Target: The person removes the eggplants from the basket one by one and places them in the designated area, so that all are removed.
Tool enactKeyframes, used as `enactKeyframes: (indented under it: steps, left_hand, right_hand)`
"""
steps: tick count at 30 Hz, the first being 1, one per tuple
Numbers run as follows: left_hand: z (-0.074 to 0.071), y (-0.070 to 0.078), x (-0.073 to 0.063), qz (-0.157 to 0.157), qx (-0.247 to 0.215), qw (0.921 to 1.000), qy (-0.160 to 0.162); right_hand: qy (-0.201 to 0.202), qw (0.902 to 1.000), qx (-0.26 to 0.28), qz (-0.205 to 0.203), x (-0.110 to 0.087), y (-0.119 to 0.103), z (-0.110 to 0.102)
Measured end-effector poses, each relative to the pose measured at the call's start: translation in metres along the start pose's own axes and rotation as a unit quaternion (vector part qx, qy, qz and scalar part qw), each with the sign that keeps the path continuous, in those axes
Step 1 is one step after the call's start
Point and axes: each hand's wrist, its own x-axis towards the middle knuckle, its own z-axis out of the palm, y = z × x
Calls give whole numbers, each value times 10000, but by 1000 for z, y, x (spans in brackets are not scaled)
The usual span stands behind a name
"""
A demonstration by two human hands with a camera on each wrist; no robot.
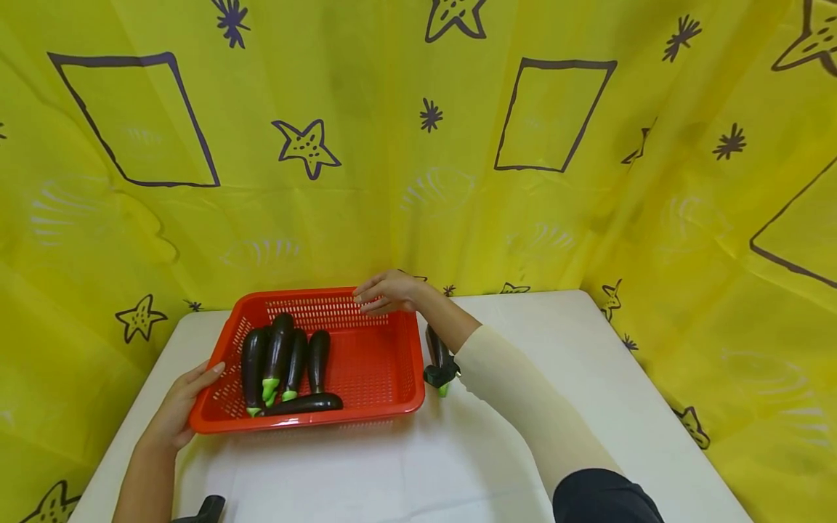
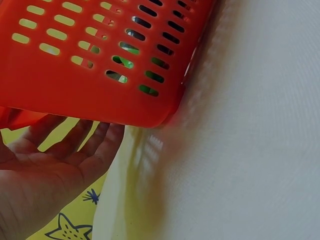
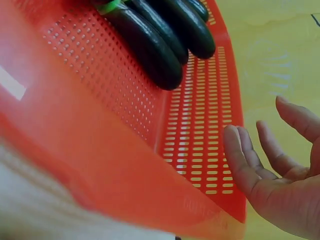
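Note:
A red plastic basket (image 1: 366, 415) with slotted walls holds several dark eggplants (image 1: 279, 349) with green stems. Most of them lie side by side in its left half, and one lies crosswise along the front. My left hand (image 1: 179, 407) grips the basket's left rim, thumb over the top and the other fingers outside below it, as the left wrist view shows. At the far right corner, my right hand (image 1: 389, 290) hovers by the back rim with loosely bent, spread fingers and nothing in them. Another eggplant (image 1: 437, 347) lies right of the basket, partly hidden behind my right wrist.
The basket is over a white-covered table (image 1: 562, 341). Behind it and along both sides hangs a yellow curtain (image 1: 366, 218) with dark star and frame drawings. A black wrist camera (image 1: 441, 373) is strapped on the right arm.

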Motion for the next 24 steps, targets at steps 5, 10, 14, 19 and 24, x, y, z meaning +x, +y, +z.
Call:
enactKeyframes:
  steps: [5, 10, 14, 19, 24]
  left_hand:
    - [0, 1, -1, -41, 144, 9999, 57]
    - [0, 1, -2, -37, 164, 9998, 74]
    - [-1, 0, -2, -35, 118, 9999, 39]
    - [-2, 0, -2, -81, 201, 9998, 9]
    - [-1, 0, -1, -84, 220, 9997, -10]
  right_hand:
    - [-282, 9994, -204, 29, 8, 2, -1]
    - [-493, 9981, -368, 26, 15, 6, 0]
    - [-527, 9982, -284, 65, 20, 9, 5]
    - [-757, 9967, -271, 113, 26, 13, 13]
    - [-1034, 9929, -560, 167, 32, 20, 21]
